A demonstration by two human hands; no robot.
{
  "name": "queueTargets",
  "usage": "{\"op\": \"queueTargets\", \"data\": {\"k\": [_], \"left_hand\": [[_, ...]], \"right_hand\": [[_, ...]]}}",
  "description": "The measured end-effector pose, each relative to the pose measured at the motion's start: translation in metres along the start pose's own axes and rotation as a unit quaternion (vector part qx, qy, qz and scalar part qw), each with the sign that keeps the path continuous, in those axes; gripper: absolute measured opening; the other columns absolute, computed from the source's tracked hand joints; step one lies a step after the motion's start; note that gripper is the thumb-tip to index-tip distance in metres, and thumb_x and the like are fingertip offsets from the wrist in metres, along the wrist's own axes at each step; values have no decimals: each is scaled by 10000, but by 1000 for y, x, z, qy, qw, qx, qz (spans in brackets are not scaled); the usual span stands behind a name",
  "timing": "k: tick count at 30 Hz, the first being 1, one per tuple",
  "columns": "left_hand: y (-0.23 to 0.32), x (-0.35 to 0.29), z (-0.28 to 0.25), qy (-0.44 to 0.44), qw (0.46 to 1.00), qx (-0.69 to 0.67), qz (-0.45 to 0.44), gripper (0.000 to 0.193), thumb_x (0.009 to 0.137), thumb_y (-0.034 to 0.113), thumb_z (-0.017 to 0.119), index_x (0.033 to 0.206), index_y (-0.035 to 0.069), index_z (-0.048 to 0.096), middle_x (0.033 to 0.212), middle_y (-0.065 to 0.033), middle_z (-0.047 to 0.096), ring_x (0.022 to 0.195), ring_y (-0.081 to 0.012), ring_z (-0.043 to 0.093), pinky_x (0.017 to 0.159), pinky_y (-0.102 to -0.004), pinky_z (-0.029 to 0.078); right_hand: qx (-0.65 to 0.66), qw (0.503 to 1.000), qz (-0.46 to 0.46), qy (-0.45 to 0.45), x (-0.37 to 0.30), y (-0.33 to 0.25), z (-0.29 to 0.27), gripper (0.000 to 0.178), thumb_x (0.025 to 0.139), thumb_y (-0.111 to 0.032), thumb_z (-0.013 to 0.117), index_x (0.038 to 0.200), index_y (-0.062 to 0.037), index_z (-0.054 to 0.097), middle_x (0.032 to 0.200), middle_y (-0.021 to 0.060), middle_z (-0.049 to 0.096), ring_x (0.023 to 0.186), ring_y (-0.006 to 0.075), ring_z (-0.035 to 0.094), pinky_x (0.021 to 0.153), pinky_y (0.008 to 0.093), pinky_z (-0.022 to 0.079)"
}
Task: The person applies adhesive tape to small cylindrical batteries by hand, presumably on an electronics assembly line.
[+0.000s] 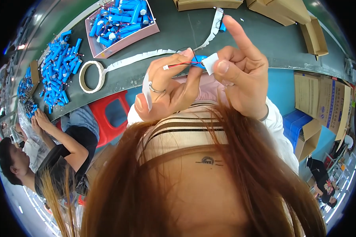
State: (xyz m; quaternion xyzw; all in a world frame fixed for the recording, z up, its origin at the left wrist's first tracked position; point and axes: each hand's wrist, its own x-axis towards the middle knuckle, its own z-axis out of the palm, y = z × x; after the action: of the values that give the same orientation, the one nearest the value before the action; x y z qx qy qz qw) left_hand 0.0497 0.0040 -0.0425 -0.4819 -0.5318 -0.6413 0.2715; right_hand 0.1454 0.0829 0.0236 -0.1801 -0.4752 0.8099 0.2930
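Landmark: tape roll (91,76), flat on the table (178,31). Left of it, loose pile of cells (59,65); further left a co-worker's hands (38,120) at the table edge. Behind-right of the roll, tray (120,24) with more cells in it. A paper strip (146,56) runs right from the roll across the table. Well right of the roll, left hand (168,89) and right hand (241,69) meet on one cell (199,62), wires to the left. Stool (110,114) just below the roll, probably under the table. Cartons (288,12) far right, behind.
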Motion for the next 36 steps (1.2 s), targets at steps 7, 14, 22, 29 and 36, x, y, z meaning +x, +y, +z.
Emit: {"op": "queueTargets", "data": {"k": [7,14,22,29,36], "left_hand": [[0,2,-10,-57,997,-26,-53,375,590,-77,745,910,-49,551,868,-146,620,721,-227,606,625,-276,496],[-1,-7,-4,-24,999,26,-15,471,584,-62,758,974,-59,493,862,-151,613,688,-227,590,552,-280,472],[-1,-7,4,74,996,37,-17,430,563,-66,761,919,-56,520,819,-124,622,643,-217,585,497,-268,448],[-8,-2,8,56,994,66,64,615,555,-82,757,1034,-31,374,803,-135,622,599,-208,574,440,-257,425],[-8,-1,7,32,991,109,76,838,558,-97,751,1131,18,151,790,-167,617,543,-205,560,373,-245,393]], "right_hand": [[-42,999,-29,16,-1,1,0,510,769,40,544,1261,47,411,674,4,508,566,40,411,488,189,293],[-37,999,-22,4,-1,1,0,434,762,33,574,1182,68,468,702,10,523,595,38,437,523,173,327],[-39,999,-19,0,-1,4,-2,397,760,32,589,1143,67,492,706,7,524,614,38,449,539,165,335],[-22,999,-25,-16,-1,4,-3,366,767,36,579,1121,71,493,708,20,528,621,40,453,558,164,345],[-51,999,-7,-5,1,5,-3,338,765,41,585,1093,69,509,696,16,532,620,41,471,582,161,374]]}}
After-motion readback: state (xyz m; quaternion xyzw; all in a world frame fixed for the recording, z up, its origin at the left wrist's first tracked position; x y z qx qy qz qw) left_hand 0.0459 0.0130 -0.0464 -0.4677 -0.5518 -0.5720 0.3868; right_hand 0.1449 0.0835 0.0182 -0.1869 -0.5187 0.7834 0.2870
